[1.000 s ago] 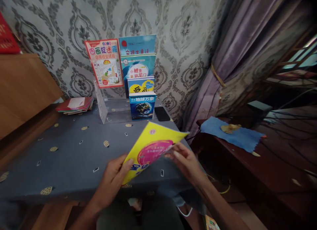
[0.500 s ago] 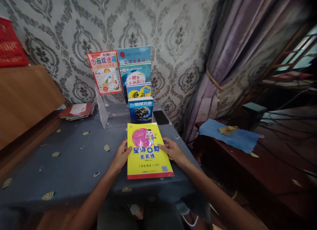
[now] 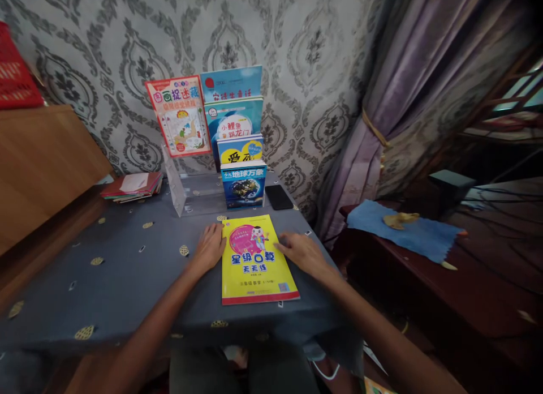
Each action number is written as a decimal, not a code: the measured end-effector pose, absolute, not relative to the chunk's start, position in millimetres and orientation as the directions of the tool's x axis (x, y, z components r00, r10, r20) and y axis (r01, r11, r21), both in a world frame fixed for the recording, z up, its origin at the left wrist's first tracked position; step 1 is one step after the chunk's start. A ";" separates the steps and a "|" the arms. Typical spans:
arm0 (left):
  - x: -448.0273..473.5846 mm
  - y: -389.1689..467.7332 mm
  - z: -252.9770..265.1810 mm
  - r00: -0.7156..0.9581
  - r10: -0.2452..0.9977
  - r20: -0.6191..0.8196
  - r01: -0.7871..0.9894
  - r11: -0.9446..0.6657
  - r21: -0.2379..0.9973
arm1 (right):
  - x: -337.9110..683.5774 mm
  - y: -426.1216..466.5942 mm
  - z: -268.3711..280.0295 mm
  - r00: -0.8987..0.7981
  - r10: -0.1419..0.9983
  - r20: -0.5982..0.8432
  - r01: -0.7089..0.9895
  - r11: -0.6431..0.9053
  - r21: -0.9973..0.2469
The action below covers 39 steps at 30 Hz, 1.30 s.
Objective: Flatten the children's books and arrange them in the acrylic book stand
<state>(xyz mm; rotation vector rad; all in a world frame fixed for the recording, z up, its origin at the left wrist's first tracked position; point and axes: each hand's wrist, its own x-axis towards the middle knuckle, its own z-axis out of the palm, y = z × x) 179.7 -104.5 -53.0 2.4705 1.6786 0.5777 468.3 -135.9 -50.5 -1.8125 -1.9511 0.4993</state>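
Note:
A yellow workbook (image 3: 258, 272) with a pink circle and a cartoon child on its cover lies face up on the table. My left hand (image 3: 211, 245) rests flat along its left edge, fingers pointing forward and the thumb at the cover's side. At the right edge, my right hand (image 3: 303, 251) lies on the cloth with the fingers apart and a fingertip close to the cover. Neither hand grips the workbook. Just behind it, a clear acrylic stand (image 3: 175, 184) holds upright books, among them a blue book with a globe (image 3: 245, 188) and a red-bordered picture book (image 3: 182, 116).
Right of the stand lies a black phone (image 3: 279, 197). A pile of thin booklets (image 3: 134, 187) is at the back left, near a wooden cabinet (image 3: 51, 162). The grey tablecloth (image 3: 139, 281) hangs over the front edge. On the right, a blue cloth (image 3: 399, 230) covers part of a dark red bench.
The workbook has gone from being held between both hands to lying on the table. Both hands have loosened, their fingers now laid down beside it. The view has shifted slightly.

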 end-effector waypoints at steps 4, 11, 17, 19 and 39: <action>189.9 -85.7 -60.8 0.311 0.910 0.273 0.881 -0.384 0.277 | 449.8 -128.4 -29.5 -0.122 0.973 0.197 0.922 0.184 -0.340; 188.1 -80.2 -77.1 0.322 0.889 0.325 0.865 -0.416 0.281 | 367.4 -96.5 -36.8 -0.545 0.815 0.196 0.742 0.578 -0.339; 187.2 -78.3 -84.2 0.302 0.881 0.363 0.867 -0.413 0.280 | 365.7 -78.2 -64.3 -0.505 0.839 0.203 0.789 0.544 -0.287; 187.5 -78.5 -83.5 0.303 0.883 0.358 0.866 -0.412 0.283 | 385.5 -75.5 -68.5 -0.466 0.865 0.185 0.820 0.501 -0.277; 168.0 -64.3 -79.0 0.334 0.888 0.315 0.782 -0.448 0.434 | 435.1 -81.4 -62.7 -0.311 0.943 0.118 0.908 0.331 -0.255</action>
